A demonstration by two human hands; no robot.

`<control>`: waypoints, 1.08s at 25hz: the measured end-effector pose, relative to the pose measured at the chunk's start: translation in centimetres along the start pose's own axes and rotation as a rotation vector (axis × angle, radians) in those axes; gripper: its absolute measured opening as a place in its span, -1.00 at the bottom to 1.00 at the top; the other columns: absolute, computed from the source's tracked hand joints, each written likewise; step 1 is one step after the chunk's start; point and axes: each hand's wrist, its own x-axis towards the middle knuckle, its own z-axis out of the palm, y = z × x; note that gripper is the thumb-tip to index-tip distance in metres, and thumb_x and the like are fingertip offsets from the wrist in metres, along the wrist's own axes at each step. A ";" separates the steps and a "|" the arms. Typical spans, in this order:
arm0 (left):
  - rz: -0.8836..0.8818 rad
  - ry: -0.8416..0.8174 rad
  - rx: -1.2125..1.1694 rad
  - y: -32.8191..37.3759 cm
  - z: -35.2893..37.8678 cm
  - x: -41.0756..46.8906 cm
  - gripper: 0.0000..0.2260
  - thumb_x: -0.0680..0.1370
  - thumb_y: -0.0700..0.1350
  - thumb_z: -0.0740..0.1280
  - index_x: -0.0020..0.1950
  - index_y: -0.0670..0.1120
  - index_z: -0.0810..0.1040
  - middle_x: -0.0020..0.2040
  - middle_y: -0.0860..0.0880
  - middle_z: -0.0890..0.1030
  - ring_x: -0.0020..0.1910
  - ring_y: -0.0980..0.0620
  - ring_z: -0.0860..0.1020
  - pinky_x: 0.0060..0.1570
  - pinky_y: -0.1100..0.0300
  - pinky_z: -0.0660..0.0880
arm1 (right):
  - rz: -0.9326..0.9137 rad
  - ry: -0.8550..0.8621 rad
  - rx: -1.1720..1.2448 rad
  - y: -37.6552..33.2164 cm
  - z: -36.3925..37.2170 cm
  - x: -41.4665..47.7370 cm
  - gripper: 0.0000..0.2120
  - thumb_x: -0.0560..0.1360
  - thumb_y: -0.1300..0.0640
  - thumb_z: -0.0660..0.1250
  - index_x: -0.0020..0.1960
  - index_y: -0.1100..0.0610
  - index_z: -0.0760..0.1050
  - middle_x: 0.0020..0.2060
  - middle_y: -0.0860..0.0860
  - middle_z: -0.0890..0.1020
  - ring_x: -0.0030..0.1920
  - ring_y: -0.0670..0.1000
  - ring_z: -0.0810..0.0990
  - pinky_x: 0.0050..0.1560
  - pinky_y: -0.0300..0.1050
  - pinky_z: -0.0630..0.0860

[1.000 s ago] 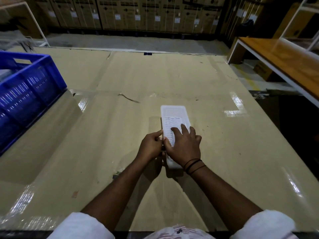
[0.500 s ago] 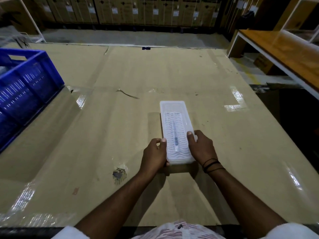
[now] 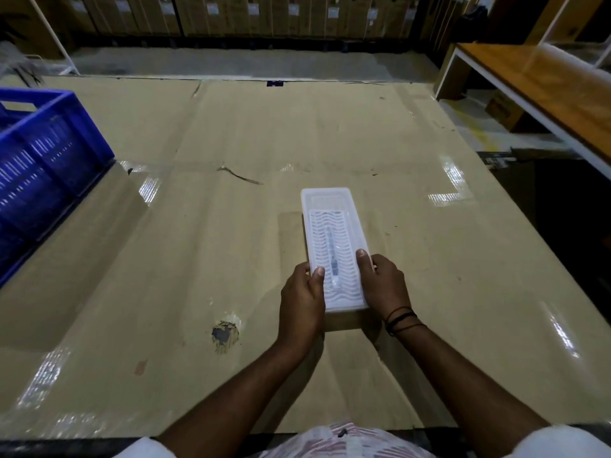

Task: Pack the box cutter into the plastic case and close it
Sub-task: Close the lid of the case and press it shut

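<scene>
A long white translucent plastic case (image 3: 332,226) with a wavy-patterned lid lies lengthwise on the cardboard-covered table (image 3: 198,259). Through the lid a slim dark box cutter (image 3: 332,259) shows faintly along the case's middle. My left hand (image 3: 302,299) grips the case's near left edge, thumb on the lid. My right hand (image 3: 380,282) grips the near right edge, thumb also on the lid. The near end of the case looks slightly raised, casting a shadow beneath.
A blue plastic crate (image 3: 43,160) stands at the table's left. A torn hole (image 3: 224,335) marks the cardboard left of my left wrist. A wooden bench (image 3: 542,87) sits to the far right, and stacked cartons (image 3: 264,11) line the back wall.
My right hand came off the top of the lid and moved to the case's right edge. Both hands slid toward the near end, and the box cutter under the lid came into sight.
</scene>
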 end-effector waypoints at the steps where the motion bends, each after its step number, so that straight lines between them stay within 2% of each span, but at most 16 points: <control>1: -0.005 -0.001 0.013 -0.1 0.1 0.1 -0.74 0.69 0.06 0.21 0.22 -0.08 0.54 0.04 0.04 0.67 -0.04 0.14 0.63 -0.22 0.43 0.47 | -0.004 -0.002 -0.008 0.0 0.0 0.0 -0.50 0.63 -0.19 0.10 -0.09 0.22 0.52 -0.20 0.06 0.58 -0.19 0.08 0.54 -0.20 -0.12 0.35; 4: -0.026 -0.024 0.045 -0.4 -0.1 0.6 -0.73 0.69 0.08 0.20 0.26 -0.06 0.49 0.04 -0.03 0.70 -0.01 0.03 0.67 -0.19 0.25 0.52 | -0.009 -0.017 -0.055 0.0 0.1 0.1 -0.52 0.63 -0.21 0.06 -0.03 0.18 0.51 -0.11 0.12 0.63 -0.13 0.13 0.57 -0.14 -0.07 0.44; 6: -0.058 -0.061 0.065 0.0 -0.6 1.4 -0.71 0.69 0.09 0.19 0.32 -0.04 0.44 0.04 -0.05 0.70 -0.01 0.00 0.67 -0.22 0.23 0.48 | -0.012 -0.032 -0.104 -0.1 -0.1 0.6 -0.56 0.61 -0.20 0.06 0.02 0.14 0.49 -0.05 0.15 0.64 -0.07 0.20 0.60 -0.04 0.01 0.52; 9: -0.094 -0.047 0.120 0.7 -1.0 3.9 -0.64 0.69 0.13 0.16 0.38 -0.04 0.44 0.10 -0.08 0.70 0.02 -0.04 0.66 -0.14 0.17 0.44 | -0.010 -0.028 -0.059 -1.5 -1.0 2.5 -0.68 0.57 -0.07 0.15 0.18 0.09 0.49 0.04 0.18 0.64 0.03 0.24 0.59 0.04 0.01 0.51; 13: -0.156 0.011 0.166 1.5 -0.5 8.4 -0.66 0.69 0.11 0.15 0.20 -0.10 0.55 0.13 -0.11 0.67 0.08 -0.12 0.62 -0.07 0.14 0.41 | 0.067 0.003 0.051 -4.1 -0.8 6.3 -0.61 0.62 -0.07 0.12 0.08 0.23 0.53 0.12 0.24 0.61 0.09 0.22 0.56 -0.03 -0.07 0.36; 17: -0.176 0.016 0.191 1.8 0.5 10.4 -0.64 0.69 0.10 0.13 0.15 -0.15 0.54 0.13 -0.13 0.65 0.08 -0.15 0.60 -0.05 0.13 0.40 | 0.119 0.003 0.036 -4.5 0.5 7.9 -0.52 0.65 -0.08 0.08 0.17 0.32 0.51 0.20 0.31 0.57 0.21 0.29 0.53 0.12 -0.02 0.41; 20: -0.147 0.027 0.177 1.6 1.1 10.3 -0.66 0.70 0.10 0.12 0.13 -0.14 0.51 0.07 -0.11 0.65 -0.05 -0.07 0.58 -0.10 0.13 0.41 | 0.104 0.029 0.020 -4.3 1.0 7.9 -0.52 0.65 -0.09 0.08 0.16 0.32 0.50 0.17 0.32 0.58 0.18 0.30 0.54 0.08 -0.01 0.43; 23: -0.113 0.038 0.183 1.2 1.4 10.4 -0.69 0.70 0.09 0.12 0.10 -0.14 0.48 0.01 -0.11 0.65 -0.08 -0.07 0.61 -0.15 0.12 0.46 | 0.108 0.023 -0.006 -4.4 1.2 8.0 -0.53 0.66 -0.08 0.05 0.22 0.31 0.45 0.21 0.33 0.56 0.21 0.32 0.53 0.10 0.01 0.43; 27: -0.106 0.045 0.184 1.3 1.5 10.3 -0.71 0.71 0.06 0.11 0.08 -0.14 0.45 -0.04 -0.08 0.62 -0.13 -0.05 0.58 -0.29 0.17 0.36 | 0.141 -0.036 -0.039 -4.7 1.5 8.2 -0.52 0.68 -0.07 -0.01 0.31 0.30 0.39 0.29 0.33 0.50 0.28 0.32 0.48 0.18 0.03 0.40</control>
